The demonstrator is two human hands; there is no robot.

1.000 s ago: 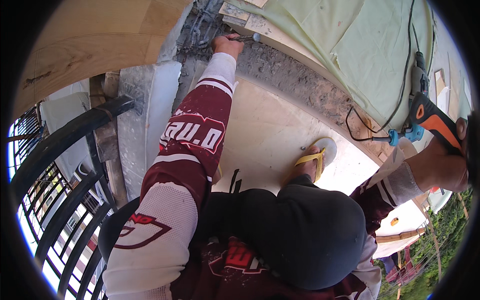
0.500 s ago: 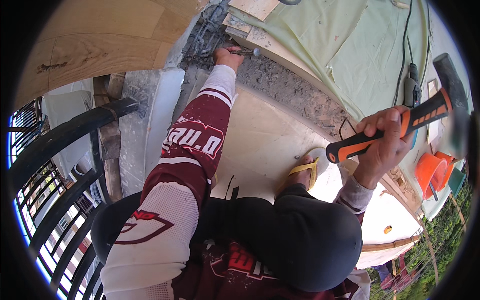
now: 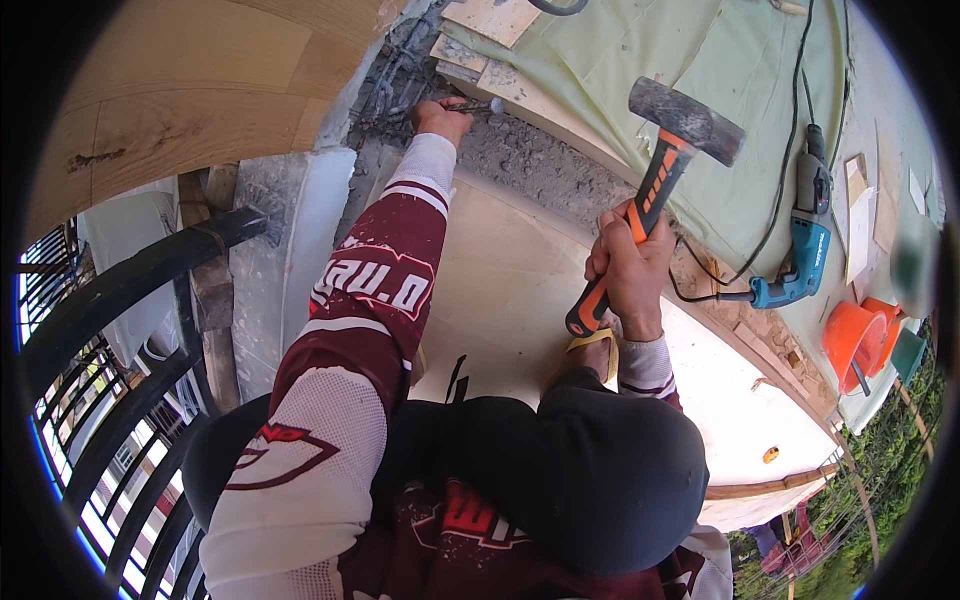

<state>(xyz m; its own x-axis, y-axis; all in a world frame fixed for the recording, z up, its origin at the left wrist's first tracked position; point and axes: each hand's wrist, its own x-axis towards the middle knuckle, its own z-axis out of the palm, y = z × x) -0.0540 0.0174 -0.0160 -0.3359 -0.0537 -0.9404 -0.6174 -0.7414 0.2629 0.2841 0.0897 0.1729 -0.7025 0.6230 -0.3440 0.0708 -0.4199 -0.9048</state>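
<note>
My left hand (image 3: 442,119) is closed around a metal chisel (image 3: 477,106), whose rounded striking end points right. The chisel's other end is hidden behind my hand, by the broken concrete (image 3: 395,85) in the corner. In my right hand (image 3: 634,267) is a sledgehammer (image 3: 655,192) with an orange and black handle. Its dark steel head (image 3: 687,120) is raised, well to the right of the chisel and apart from it. A strip of rough, chipped mortar (image 3: 545,160) runs to the right below the chisel.
A teal power drill (image 3: 797,262) with a black cord lies at right on the pale green sheet (image 3: 745,110). Beyond it stand orange buckets (image 3: 851,335). A black metal railing (image 3: 130,270) is on the left, beside wood-look panels (image 3: 200,100). My sandalled foot (image 3: 597,352) rests below the hammer.
My right hand has swung the sledgehammer leftward, from the far right towards the middle, and its head now points up. My left hand stays on the chisel; the whole drill shows now.
</note>
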